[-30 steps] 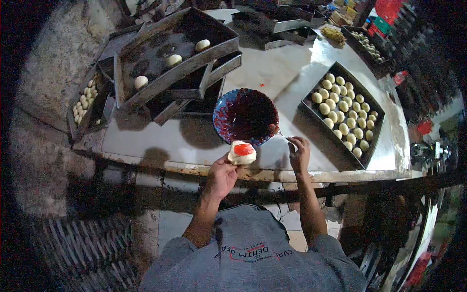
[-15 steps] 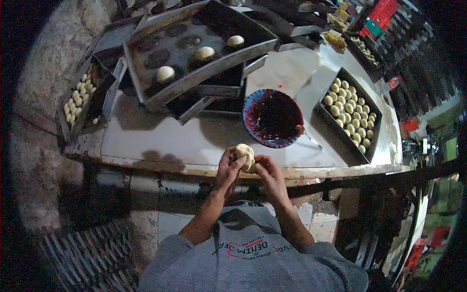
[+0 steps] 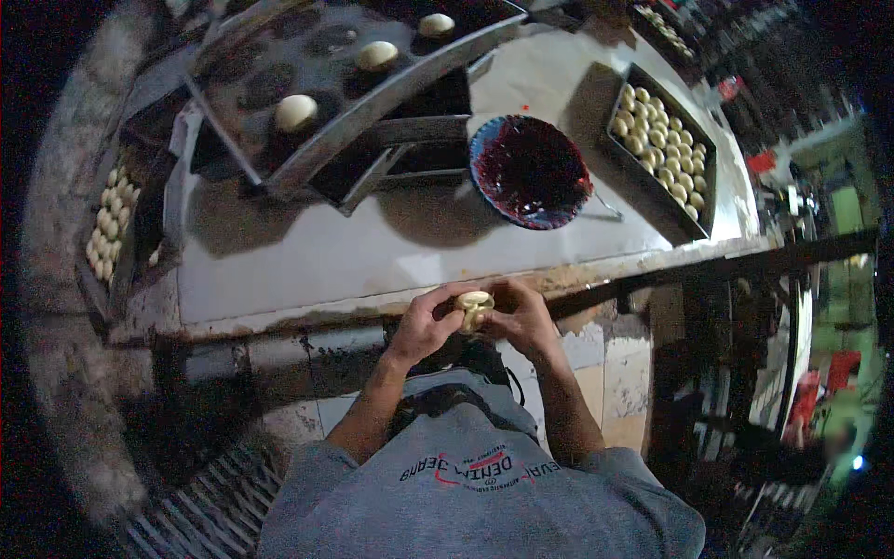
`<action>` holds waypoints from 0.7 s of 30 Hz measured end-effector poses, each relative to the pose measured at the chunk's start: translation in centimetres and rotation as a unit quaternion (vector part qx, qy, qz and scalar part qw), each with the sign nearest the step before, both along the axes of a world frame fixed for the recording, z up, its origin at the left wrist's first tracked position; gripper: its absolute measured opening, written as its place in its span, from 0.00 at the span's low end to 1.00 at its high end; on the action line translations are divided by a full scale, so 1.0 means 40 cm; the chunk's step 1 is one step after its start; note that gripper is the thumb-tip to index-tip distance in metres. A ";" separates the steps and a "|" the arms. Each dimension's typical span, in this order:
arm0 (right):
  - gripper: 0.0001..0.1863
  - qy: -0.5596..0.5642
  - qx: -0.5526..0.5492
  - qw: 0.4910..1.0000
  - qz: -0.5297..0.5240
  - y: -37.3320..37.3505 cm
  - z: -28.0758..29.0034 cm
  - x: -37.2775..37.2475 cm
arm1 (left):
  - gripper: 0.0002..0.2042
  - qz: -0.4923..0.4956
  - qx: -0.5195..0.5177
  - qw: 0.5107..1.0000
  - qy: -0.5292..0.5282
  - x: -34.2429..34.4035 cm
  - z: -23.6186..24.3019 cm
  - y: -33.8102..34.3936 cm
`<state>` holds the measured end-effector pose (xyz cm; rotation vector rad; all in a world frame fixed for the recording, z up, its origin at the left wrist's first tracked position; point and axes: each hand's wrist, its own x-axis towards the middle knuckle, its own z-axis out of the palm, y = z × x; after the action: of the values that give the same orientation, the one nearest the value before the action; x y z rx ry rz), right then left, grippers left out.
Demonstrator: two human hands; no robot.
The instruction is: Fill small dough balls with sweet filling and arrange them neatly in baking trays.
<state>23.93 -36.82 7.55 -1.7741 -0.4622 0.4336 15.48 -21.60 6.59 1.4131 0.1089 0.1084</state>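
Note:
Between my two hands is a small piece of pale dough [image 3: 476, 300], held just off the table's near edge. The fingers of my left hand [image 3: 430, 321] pinch it from the left. My right hand [image 3: 520, 319] grips its other side, thumb and fingers closed on it. Beyond the hands stands a blue bowl [image 3: 479, 177] with dark red filling [image 3: 531, 172] in it. A metal utensil handle [image 3: 607, 206] sticks out over the bowl's right rim.
A large dark baking tray [image 3: 340, 130] with 3 dough balls rests on stacked trays at the far left. Trays of many dough balls stand at right [image 3: 666, 204] and far left [image 3: 140, 270]. The white table [image 3: 270, 275] has a worn front edge.
My view has shifted, so the table things sit higher in it. The hands have drawn the dough back past the table edge, and it looks more tucked between the fingers.

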 end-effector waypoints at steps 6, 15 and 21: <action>0.14 0.004 -0.023 0.993 -0.113 -0.020 -0.053 -0.057 | 0.16 0.047 -0.074 0.992 0.085 0.006 -0.101 -0.053; 0.20 -0.152 -0.086 0.981 -0.083 -0.011 0.001 -0.085 | 0.11 0.188 -0.059 0.976 0.091 0.044 -0.104 -0.090; 0.17 -0.082 -0.003 0.996 -0.019 -0.014 -0.046 -0.028 | 0.14 0.033 -0.096 0.990 0.103 0.022 -0.062 -0.055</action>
<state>22.80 -37.37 5.71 -1.8290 -0.5402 0.2639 16.37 -23.82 4.11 1.2256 0.3283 0.0060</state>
